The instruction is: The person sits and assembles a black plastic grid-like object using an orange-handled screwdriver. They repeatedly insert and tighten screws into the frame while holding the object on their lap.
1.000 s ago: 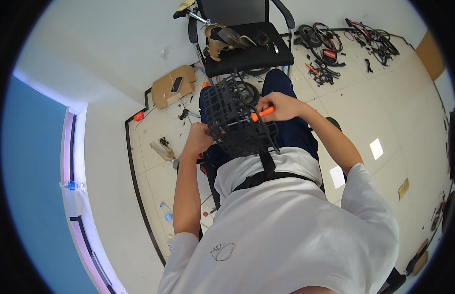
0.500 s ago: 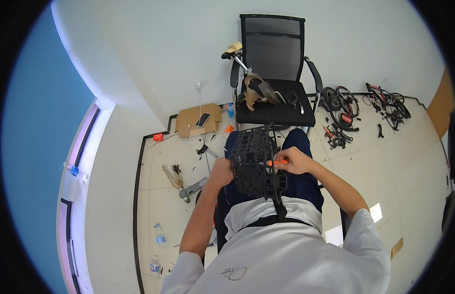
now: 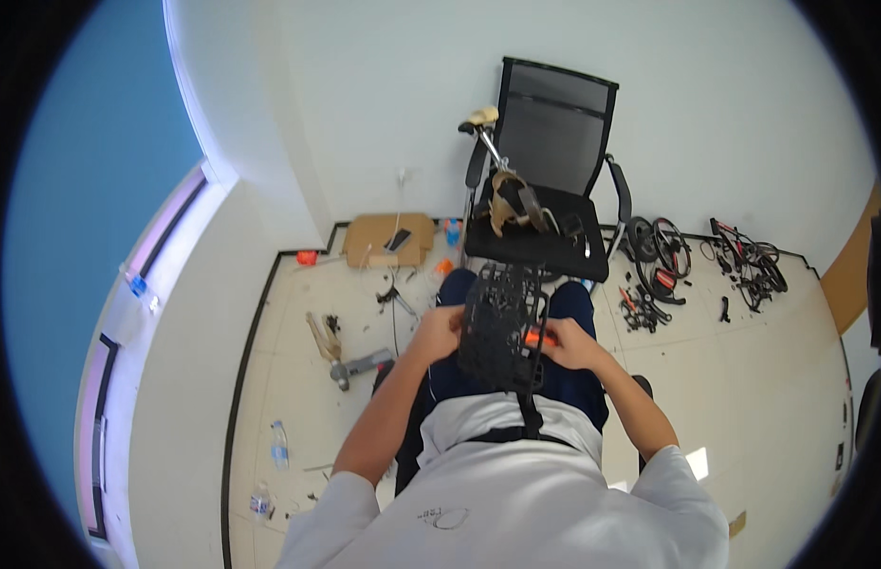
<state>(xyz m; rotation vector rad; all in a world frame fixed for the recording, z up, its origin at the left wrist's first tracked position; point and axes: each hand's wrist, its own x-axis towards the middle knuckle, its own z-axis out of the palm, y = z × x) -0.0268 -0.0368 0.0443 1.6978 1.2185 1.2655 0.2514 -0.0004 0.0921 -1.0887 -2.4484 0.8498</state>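
A black plastic lattice basket [image 3: 497, 327] sits over my thighs. My left hand [image 3: 439, 332] is closed on its left side, the fingertips partly hidden by the wall. At its right side, my right hand [image 3: 570, 344] grips a small orange-handled tool [image 3: 539, 338]. The tool's front end reaches in by the basket's edge, and its tip is hidden. A black strap [image 3: 530, 415] hangs from the basket's near end toward my waist.
Ahead stands a black mesh chair [image 3: 557, 133] with a tan saddle and post [image 3: 488, 137] on it. Bicycle wheels [image 3: 672, 248] and frame parts [image 3: 744, 248] lie right. At left are a cardboard sheet [image 3: 365, 230], a tan fork [image 3: 324, 337] and a plastic bottle [image 3: 279, 448].
My view has shifted and tilted. The basket has turned slightly in my hands, and more of the tool's handle is now covered by my right hand.
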